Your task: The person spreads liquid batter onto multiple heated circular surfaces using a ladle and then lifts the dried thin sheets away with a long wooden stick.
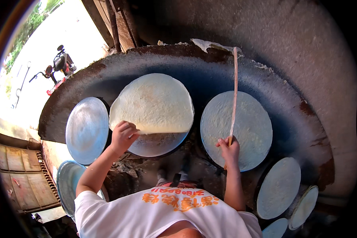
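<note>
My left hand (124,137) is closed in a pinch on the near left edge of a thin, pale pancake (152,101). The pancake's near edge is raised and folds in a straight line, baring the round griddle (156,146) beneath it. In my right fist is a long, thin wooden stick (235,87), pointing away from me. It passes over a second round griddle, on which lies a thin layer of pale batter or dough (216,119). Whether the stick touches that layer I cannot tell.
Left stands another round griddle (86,129), bare and greyish, with a metal basin (67,178) nearer me. Several round plates with pale sheets, one of them a tilted disc (279,188), are at right. A dark, rusty curved surround (210,59) rises behind; a motorbike (61,65) stands outside.
</note>
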A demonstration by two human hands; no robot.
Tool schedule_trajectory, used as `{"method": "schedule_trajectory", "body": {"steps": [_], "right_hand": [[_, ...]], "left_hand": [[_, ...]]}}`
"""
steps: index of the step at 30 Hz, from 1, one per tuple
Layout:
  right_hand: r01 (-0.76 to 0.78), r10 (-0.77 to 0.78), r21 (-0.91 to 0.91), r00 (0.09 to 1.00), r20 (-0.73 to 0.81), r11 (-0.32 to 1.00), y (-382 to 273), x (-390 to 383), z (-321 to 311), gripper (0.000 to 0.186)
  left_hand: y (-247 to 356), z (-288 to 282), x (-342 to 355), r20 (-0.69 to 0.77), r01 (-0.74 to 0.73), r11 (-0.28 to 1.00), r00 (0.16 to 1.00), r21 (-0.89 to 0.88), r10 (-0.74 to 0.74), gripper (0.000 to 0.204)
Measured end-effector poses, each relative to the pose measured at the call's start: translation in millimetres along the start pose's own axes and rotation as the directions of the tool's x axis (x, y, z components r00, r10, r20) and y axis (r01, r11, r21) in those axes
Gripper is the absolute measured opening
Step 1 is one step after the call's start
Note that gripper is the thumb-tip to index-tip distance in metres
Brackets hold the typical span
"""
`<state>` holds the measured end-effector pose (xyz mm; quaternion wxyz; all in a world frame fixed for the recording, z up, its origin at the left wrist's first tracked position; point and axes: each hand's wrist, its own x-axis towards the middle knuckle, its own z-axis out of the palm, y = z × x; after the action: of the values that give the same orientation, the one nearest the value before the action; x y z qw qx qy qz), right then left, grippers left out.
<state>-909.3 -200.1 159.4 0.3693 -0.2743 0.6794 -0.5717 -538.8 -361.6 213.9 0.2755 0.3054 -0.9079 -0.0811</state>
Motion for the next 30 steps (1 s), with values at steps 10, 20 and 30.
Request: {"method": "schedule_trajectory", "body": {"steps": [10, 20, 30], "right_hand": [[-0.124, 0.118, 0.069, 0.99, 0.08, 0.99, -34.3, 24.5, 18.1, 0.027], [0.078, -0.084, 0.071, 0.993, 0.081, 0.994, -33.9, 84.8, 49.8, 0.029], [0.484, -0.519, 0.188, 0.817, 0.253, 0.854, -83.7, 113.9, 45.4, 0.051]], "left_hand": [[-23.9, -47.6, 111.1, -0.043, 0.109, 0.994, 0.993, -0.016, -0.109, 0.02], [5.9, -80.5, 200.8, 0.05, 0.198, 0.979, 0.979, -0.042, -0.196, 0.017], [101.5, -146.3, 213.1, -0.032, -0.103, 0.982, 0.993, 0.157, 0.11, 0.019]]}}
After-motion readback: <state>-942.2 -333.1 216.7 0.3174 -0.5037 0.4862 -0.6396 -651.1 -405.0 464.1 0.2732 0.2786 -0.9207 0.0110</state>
